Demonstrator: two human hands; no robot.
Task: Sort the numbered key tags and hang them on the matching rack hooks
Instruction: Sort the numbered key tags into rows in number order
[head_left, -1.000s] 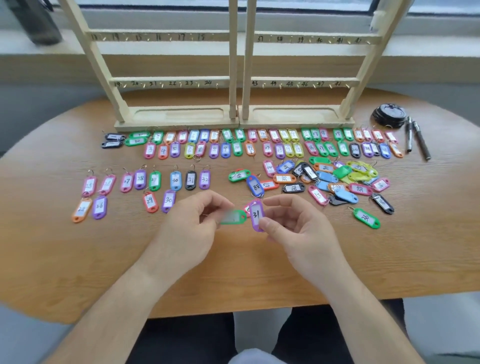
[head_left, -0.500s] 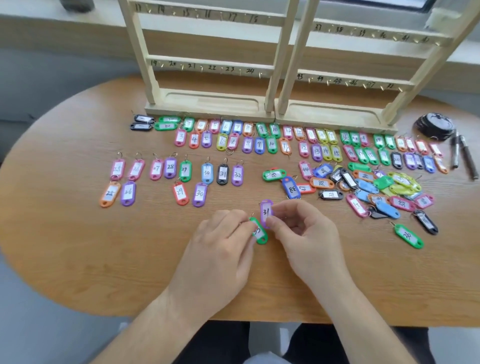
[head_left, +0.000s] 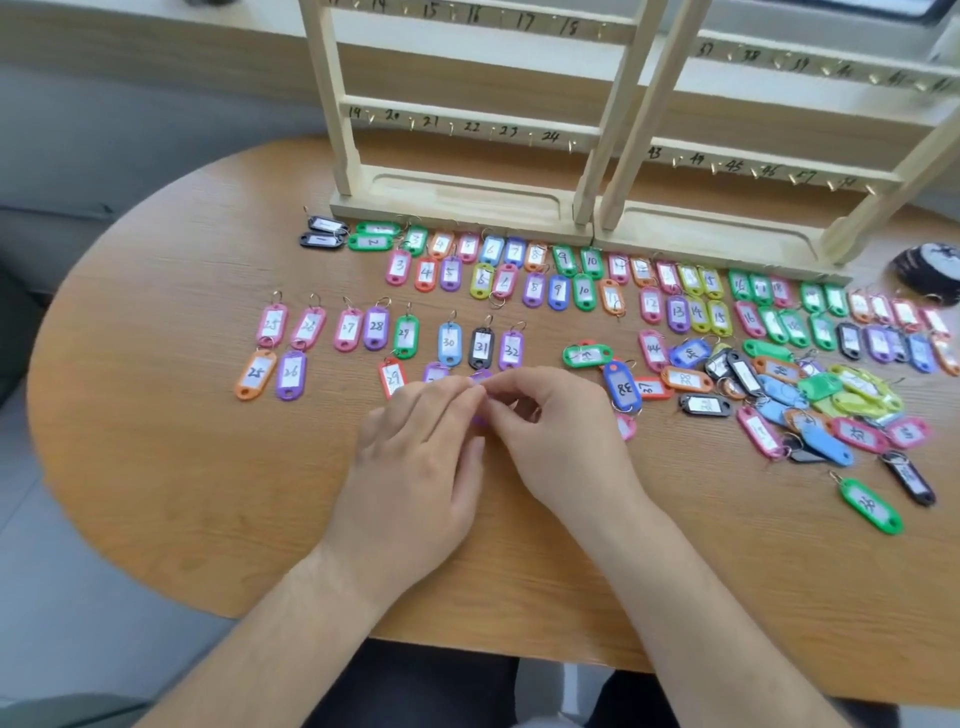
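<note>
Both hands have moved up to the sorted rows. My right hand (head_left: 563, 434) pinches the purple tag (head_left: 481, 375) just below the black 31 (head_left: 481, 347). My left hand (head_left: 415, 457) meets it, grip hidden. Sorting continues; the rack (head_left: 462, 193) holds nothing yet.

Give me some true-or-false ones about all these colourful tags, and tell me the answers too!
1. The left hand and right hand meet at a purple tag. True.
2. Tags hang on the hooks of the rack. False: the hooks in view are bare.
3. The black tag says 31. True.
4. The table is glass. False: it is wood.
</note>
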